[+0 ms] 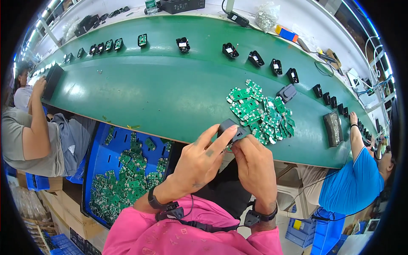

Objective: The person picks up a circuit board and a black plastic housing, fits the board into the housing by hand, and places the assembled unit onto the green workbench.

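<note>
Left of your grip sits a blue bin [102, 170] of green boards. Your left hand [199, 163] wraps the black shell [229, 127] from below, fingers closed along its side; your right hand [255, 163] pinches its near edge, thumb pressed in. The shell sits between both hands, just over the belt [148, 93] edge. It looks light, rigid, smooth plastic, so hold it by the outer walls. Right of your grip lies a heap of loose boards [263, 112], likely fragile; take them by the edges.
</note>
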Available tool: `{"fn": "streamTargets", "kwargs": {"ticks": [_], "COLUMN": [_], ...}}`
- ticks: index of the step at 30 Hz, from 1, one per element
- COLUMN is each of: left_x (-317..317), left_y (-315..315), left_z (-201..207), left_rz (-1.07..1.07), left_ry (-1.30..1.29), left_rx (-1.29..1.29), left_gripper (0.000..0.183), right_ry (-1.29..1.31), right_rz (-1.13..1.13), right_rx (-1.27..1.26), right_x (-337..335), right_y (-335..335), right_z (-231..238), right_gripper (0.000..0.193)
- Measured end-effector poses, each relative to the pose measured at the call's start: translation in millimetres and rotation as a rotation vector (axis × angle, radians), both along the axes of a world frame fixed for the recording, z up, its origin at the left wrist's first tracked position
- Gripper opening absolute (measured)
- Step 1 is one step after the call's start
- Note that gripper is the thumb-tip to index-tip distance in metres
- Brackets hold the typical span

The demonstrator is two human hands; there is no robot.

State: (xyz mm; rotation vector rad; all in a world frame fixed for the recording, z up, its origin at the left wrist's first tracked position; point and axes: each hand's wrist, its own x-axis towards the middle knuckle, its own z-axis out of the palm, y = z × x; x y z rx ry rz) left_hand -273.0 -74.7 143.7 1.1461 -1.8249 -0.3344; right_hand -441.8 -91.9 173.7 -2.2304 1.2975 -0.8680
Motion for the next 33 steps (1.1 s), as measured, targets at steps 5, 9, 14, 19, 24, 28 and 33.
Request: {"fn": "streamTargets", "kwargs": {"ticks": [5,9,14,19,24,28,33], "left_x": [-3,-10,-3,-3,-7,3,-12], "left_y": [1,-1,-21,-16,-11,-12,-10], "left_z": [-8,-20,-32,-29,-25,-20,-20], "left_rz": [0.024,0.070,-0.122,-0.157,-0.332,-0.434,-0.212], "left_ry": [-0.065,-0.054,0.411,0.864,0.940,1.242,0.978], "left_rx": [-0.042,-0.047,0.402,0.655,0.711,0.922,0.717], "left_gripper": [0.064,0.062,0.055,0.050,0.050,0.047,0.044], "right_ry": [-0.083,-0.073,-0.218,-0.332,-0.594,-0.555,-0.652], "right_rz": [-0.013,-0.036,-0.121,-0.386,-0.287,-0.278,-0.268], "right_rx": [0.039,0.015,-0.038,0.063,0.206,-0.006,-0.071], "right_x": [2,5,11,5,3,7,11], "right_y": [1,0,-9,0,4,7,16], "right_z": [-5,-18,-41,-52,-60,-61,-67], "right_gripper": [0.005,0.005,0.010,0.019,0.013,0.010,0.008]}}
